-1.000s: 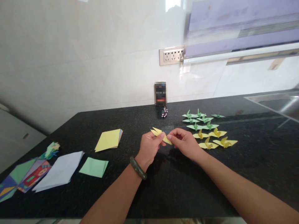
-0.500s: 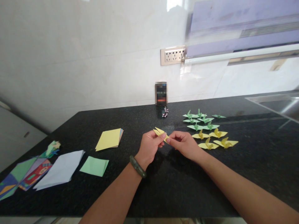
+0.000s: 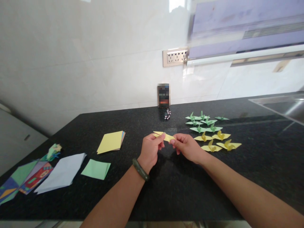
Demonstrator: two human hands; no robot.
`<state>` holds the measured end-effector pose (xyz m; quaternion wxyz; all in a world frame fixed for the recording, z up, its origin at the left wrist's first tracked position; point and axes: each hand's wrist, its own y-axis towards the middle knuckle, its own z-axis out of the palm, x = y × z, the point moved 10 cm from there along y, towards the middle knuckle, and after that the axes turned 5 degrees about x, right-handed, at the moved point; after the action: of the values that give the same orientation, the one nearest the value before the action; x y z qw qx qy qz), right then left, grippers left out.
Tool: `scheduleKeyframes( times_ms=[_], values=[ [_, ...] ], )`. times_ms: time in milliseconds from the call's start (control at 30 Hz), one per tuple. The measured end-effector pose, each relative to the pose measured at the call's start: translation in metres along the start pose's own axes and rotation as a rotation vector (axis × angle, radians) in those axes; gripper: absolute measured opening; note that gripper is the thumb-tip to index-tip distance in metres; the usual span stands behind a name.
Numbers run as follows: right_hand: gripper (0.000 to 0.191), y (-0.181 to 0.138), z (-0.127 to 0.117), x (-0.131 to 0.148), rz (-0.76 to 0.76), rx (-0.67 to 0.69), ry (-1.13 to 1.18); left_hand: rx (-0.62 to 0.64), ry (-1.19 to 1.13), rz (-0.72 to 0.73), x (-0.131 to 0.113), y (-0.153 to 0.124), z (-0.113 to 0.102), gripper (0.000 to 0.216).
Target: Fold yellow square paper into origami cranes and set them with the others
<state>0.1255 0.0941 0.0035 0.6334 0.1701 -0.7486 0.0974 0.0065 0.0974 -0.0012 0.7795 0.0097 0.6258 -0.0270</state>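
Observation:
A small folded yellow paper piece (image 3: 166,136) is held above the black counter (image 3: 180,186) between both hands. My left hand (image 3: 150,148), with a dark bangle on its wrist, pinches the paper's left part with closed fingers. My right hand (image 3: 187,146) pinches its right tip between thumb and forefinger. Just right of my hands lie several finished yellow paper cranes (image 3: 217,141), and behind them several green paper cranes (image 3: 204,122).
A stack of coloured paper squares (image 3: 111,142) with yellow on top lies to the left, then a green folded sheet (image 3: 96,169), a white sheet (image 3: 61,173) and printed paper wrappers (image 3: 22,180). A small dark object (image 3: 163,95) leans on the wall. A steel sink (image 3: 282,106) sits far right.
The yellow paper has turned from tilted to nearly level and looks more stretched out. Both hands shifted slightly on it and kept their grip.

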Motion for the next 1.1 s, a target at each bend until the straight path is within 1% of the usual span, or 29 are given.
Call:
scheduleKeyframes(
  times_ms=[100,200,267,333,400,467,567,667,767,900,1000,1100],
  values=[
    [0.027,0.001,-0.017,-0.002,-0.001,-0.137,0.112,0.001,-0.039,-0.066,0.006,0.000,-0.001,0.020],
    [0.025,0.001,-0.032,-0.001,-0.048,-0.240,0.256,0.067,-0.031,-0.162,0.015,-0.003,0.008,0.020],
    [0.025,0.001,-0.036,0.001,-0.085,-0.258,0.296,0.147,0.033,-0.181,0.018,-0.007,0.018,0.022],
    [0.025,0.001,-0.035,0.003,-0.102,-0.249,0.296,0.221,0.104,-0.161,0.018,-0.009,0.027,0.022],
    [0.024,0.001,-0.032,0.005,-0.110,-0.237,0.301,0.261,0.133,-0.134,0.018,-0.011,0.033,0.020],
    [0.026,0.000,-0.029,0.006,-0.124,-0.237,0.339,0.260,0.116,-0.106,0.015,-0.011,0.034,0.019],
    [0.033,-0.002,-0.026,0.008,-0.146,-0.246,0.371,0.203,0.073,-0.065,0.009,-0.009,0.029,0.021],
    [0.027,-0.003,-0.024,0.008,-0.143,-0.229,0.271,0.146,0.078,-0.040,0.005,-0.007,0.023,0.024],
    [0.023,-0.003,-0.025,0.009,-0.150,-0.240,0.183,0.116,0.114,-0.008,0.003,-0.007,0.021,0.024],
    [0.022,-0.004,-0.027,0.012,-0.177,-0.248,0.150,0.113,0.195,0.050,0.001,-0.007,0.019,0.019],
    [0.019,-0.004,-0.026,0.018,-0.218,-0.222,0.127,0.120,0.244,0.087,-0.002,-0.007,0.019,0.016],
    [0.018,-0.004,-0.025,0.022,-0.243,-0.197,0.112,0.128,0.242,0.091,-0.005,-0.008,0.020,0.014]
  ],
)
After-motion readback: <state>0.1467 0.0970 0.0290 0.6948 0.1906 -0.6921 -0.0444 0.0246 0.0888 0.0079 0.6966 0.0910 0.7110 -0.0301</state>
